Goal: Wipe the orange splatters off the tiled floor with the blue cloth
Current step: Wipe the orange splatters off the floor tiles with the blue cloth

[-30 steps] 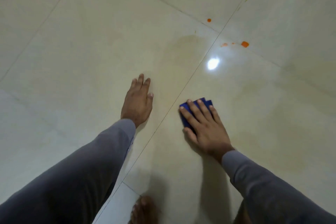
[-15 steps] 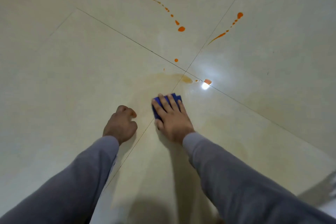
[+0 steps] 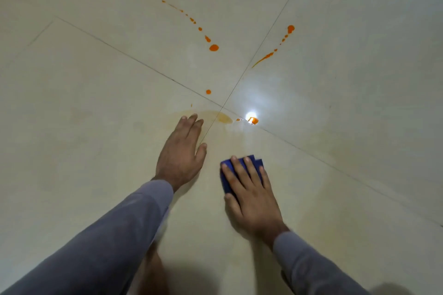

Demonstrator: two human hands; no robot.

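Cloth (image 3: 257, 163): drawn back from smear (image 3: 224, 117), pressed under right hand (image 3: 251, 196), fingers straight.
Left hand (image 3: 182, 153): unclenched, flat on floor (image 3: 96, 115).
Splatters (image 3: 213, 47): still unwiped ahead.

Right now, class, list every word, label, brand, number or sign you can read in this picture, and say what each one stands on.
None: no text can be read anywhere in the picture.
The blue cloth under the right hand shows no label or tag.
The tiled floor carries only orange splatters and a bright glare.
The left hand and the grey sleeves bear no print.
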